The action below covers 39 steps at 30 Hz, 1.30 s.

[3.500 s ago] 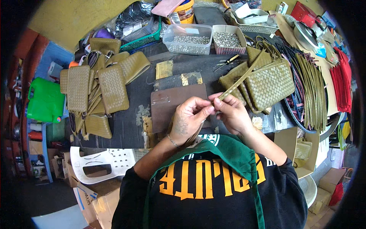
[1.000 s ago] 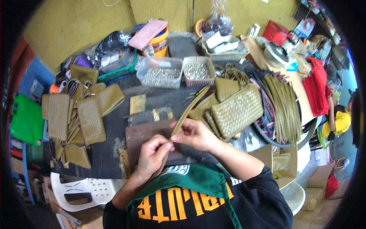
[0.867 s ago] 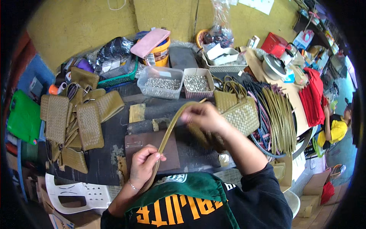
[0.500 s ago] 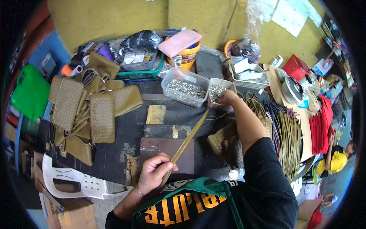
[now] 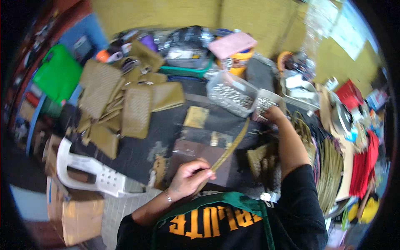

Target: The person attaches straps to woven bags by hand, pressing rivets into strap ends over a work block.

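Observation:
My left hand (image 5: 192, 178) is closed around one end of a long olive strap (image 5: 234, 146), pinching it between thumb and fingers. The strap slants up and away, its far end near the small bin. My right hand (image 5: 272, 113) reaches into that small pale bin (image 5: 261, 118), which holds shiny metal pieces; its fingers are hidden down among them. Beside it stands a larger clear plastic tub (image 5: 237, 109) of similar silvery pieces. A brown board (image 5: 187, 160) lies on the dark table under the strap, and an olive woven bag (image 5: 262, 162) rests below my right forearm.
Olive woven pouches (image 5: 137, 110) are heaped at the left. Bundled olive straps (image 5: 331, 171) and red ones (image 5: 363, 166) hang at the right. A teal tray (image 5: 183, 71) and an orange bucket (image 5: 237, 66) stand at the back. A white plastic chair (image 5: 89, 166) is at the near left.
The view has swung left, so the scene sits further right and is blurred. My left hand still grips the strap, and my right hand remains in the small bin.

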Tool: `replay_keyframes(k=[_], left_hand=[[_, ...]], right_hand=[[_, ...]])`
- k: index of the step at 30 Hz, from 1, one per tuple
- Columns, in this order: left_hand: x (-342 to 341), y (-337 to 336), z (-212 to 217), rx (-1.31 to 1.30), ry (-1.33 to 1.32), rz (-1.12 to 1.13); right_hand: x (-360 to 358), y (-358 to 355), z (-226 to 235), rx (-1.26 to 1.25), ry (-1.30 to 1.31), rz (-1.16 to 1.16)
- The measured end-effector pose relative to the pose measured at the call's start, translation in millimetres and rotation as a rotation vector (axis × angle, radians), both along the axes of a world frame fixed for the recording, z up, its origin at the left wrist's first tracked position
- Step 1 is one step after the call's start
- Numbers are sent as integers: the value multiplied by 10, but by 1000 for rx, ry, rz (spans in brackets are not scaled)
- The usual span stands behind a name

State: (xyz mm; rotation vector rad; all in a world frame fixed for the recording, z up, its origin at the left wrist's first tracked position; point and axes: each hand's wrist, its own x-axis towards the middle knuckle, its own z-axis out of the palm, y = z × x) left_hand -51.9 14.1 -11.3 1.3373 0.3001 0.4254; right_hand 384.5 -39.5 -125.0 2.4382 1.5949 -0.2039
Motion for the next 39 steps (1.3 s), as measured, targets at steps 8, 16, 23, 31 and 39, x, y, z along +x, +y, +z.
replay_keyframes(k=[8, 16, 23, 31, 39], left_hand=[[-70, -45, -9, 4, -37, 33], [-53, -43, 9, -14, -33, 25], [-44, -85, -22, -64, -75, 4], [-142, -55, 27, -8, -55, 5], [-149, 27, 54, 455, 19, 174]], right_hand=[[51, 49, 42, 9, 189, -183], [266, -57, -100, 226, -113, -50], [-26, -135, 318, 443, 210, -294], [-271, -182, 509, 714, 273, -324], [-1277, -333, 1454, 1289, 1326, -283]])
